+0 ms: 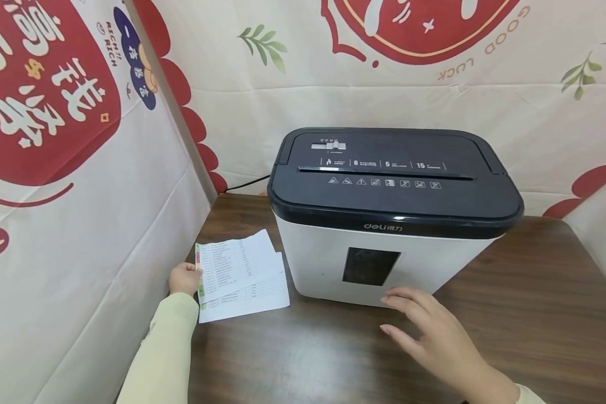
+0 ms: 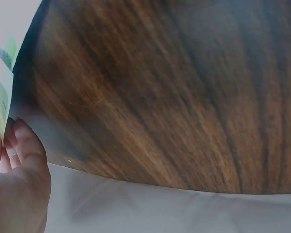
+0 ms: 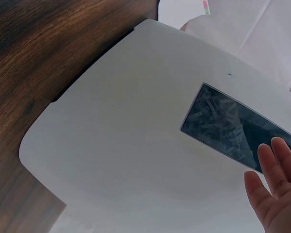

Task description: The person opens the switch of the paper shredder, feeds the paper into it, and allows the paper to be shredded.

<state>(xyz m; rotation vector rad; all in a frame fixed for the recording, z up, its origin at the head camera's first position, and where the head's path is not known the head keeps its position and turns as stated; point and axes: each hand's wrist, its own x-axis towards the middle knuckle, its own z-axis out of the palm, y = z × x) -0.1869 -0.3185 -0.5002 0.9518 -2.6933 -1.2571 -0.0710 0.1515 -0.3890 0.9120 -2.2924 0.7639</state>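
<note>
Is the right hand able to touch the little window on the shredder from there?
Probably yes. The right hand holds nothing and is just in front of the shredder, close to the window, and nothing seems to stand between them.

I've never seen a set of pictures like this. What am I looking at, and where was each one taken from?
These show a person's bare left hand and right hand. The widest picture comes from a camera worn on the head, looking forward and down; the other two come from cameras worn on each wrist. On the brown table stands a shredder marked "deli", with pale strips visible through its front window. To its left are overlapping printed sheets, which the left hand pinches at the edge. The right hand holds nothing.
</note>
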